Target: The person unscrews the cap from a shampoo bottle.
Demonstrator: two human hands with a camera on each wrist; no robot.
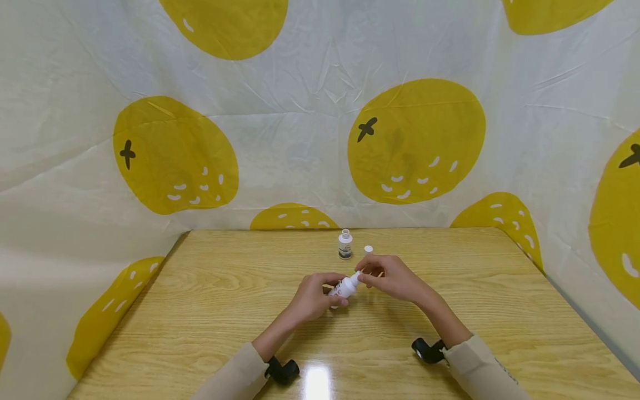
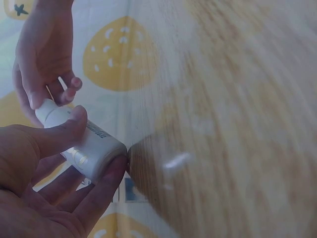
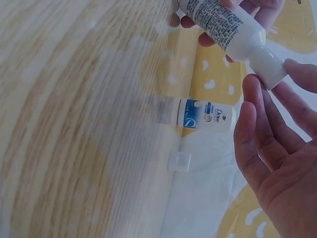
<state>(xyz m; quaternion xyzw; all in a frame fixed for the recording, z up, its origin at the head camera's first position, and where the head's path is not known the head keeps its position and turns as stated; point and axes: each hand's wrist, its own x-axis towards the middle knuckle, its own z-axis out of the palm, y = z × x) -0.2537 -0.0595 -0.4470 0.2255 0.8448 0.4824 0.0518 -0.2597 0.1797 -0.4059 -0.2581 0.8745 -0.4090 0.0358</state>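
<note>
My left hand (image 1: pixel 311 299) grips a small white bottle (image 1: pixel 343 289) around its body, tilted with its top up toward the right. At that upper end, my right hand (image 1: pixel 396 276) pinches the white cap (image 3: pixel 268 67) between thumb and fingers. The cap sits on the bottle's neck in the right wrist view. Dense small print covers the side of the bottle that faces the right wrist camera. Beyond the hands, a second white bottle (image 1: pixel 345 245) with a blue Dove label stands upright, its neck uncapped. A loose white cap (image 1: pixel 368 250) rests to its right, partly hidden by my right hand.
The wooden table (image 1: pixel 220 289) reaches back to a hanging cloth (image 1: pixel 295 161) printed with yellow fruit. More of this cloth hangs along both sides. Black wrist devices (image 1: pixel 283 371) sit at both sleeve cuffs.
</note>
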